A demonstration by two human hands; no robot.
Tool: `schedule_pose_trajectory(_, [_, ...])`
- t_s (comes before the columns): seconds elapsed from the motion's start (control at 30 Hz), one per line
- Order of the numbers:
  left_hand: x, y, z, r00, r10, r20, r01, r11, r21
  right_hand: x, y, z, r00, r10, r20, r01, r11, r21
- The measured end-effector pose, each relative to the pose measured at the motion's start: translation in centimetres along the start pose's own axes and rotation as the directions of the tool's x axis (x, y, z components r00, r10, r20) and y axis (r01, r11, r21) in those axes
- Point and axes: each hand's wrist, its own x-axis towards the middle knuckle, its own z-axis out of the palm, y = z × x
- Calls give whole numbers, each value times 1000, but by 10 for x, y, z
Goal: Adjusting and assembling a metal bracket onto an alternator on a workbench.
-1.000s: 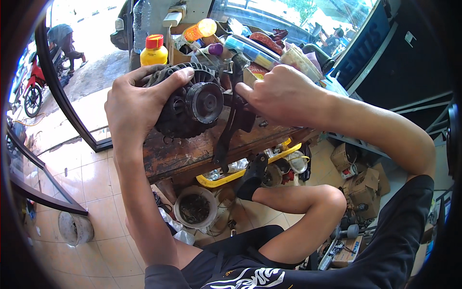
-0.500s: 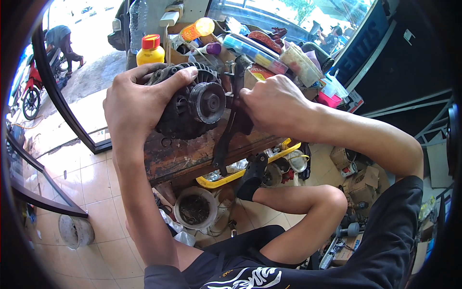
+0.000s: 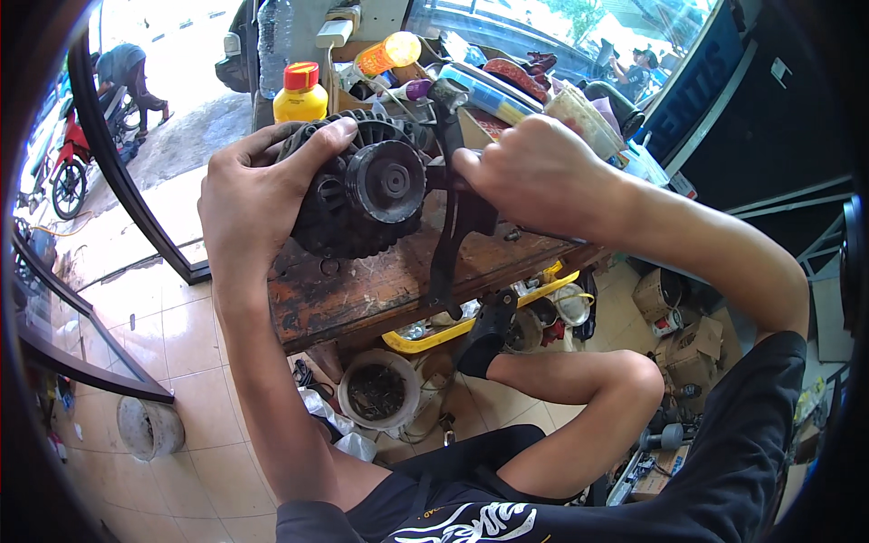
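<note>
My left hand (image 3: 249,190) is wrapped round a dark, greasy alternator (image 3: 348,231), its thumb on top of the finned housing. The grooved pulley (image 3: 387,181) faces me. Beside the pulley stands a long black metal bracket (image 3: 445,258), nearly upright, with a short dark rod between it and the alternator. My right hand (image 3: 543,176) is closed on the bracket's middle; its curled fingers hide the exact grip. Both parts are over the worn wooden bench (image 3: 362,299).
A yellow bottle with a red cap (image 3: 300,95) and a cluttered box of supplies (image 3: 493,86) stand behind the alternator. Under the bench are a yellow tray (image 3: 412,344) and a bucket of dark scraps (image 3: 376,389). Glass door frames (image 3: 136,181) stand at left.
The bracket has turned more upright, its lower end swinging right, and my right hand has moved slightly up and right with it. My left hand keeps its hold; the whole view has shifted a little.
</note>
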Motion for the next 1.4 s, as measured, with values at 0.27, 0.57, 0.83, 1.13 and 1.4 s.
schedule_pose_trajectory(0.27, [15, -19, -11, 999, 4, 45, -2, 999, -41, 22, 13, -7, 991, -136, 5, 134, 985, 112])
schedule_pose_trajectory(0.57, [17, -36, -12, 998, -5, 56, 20, 962, -271, 23, 22, -25, 986, -103, -132, 106, 994, 20])
schedule_pose_trajectory(0.83, [11, -27, -13, 996, -63, 59, 76, 970, -232, 40, 30, -38, 968, -247, 40, 248, 968, -40])
schedule_pose_trajectory(1.13, [7, -13, -9, 996, -82, 27, 84, 993, -86, 40, 26, -31, 983, -117, 143, 85, 974, 208])
schedule_pose_trajectory(1.4, [-2, -14, -8, 999, -14, 50, 18, 997, -76, 19, 17, -37, 984, -104, 142, 91, 991, 95])
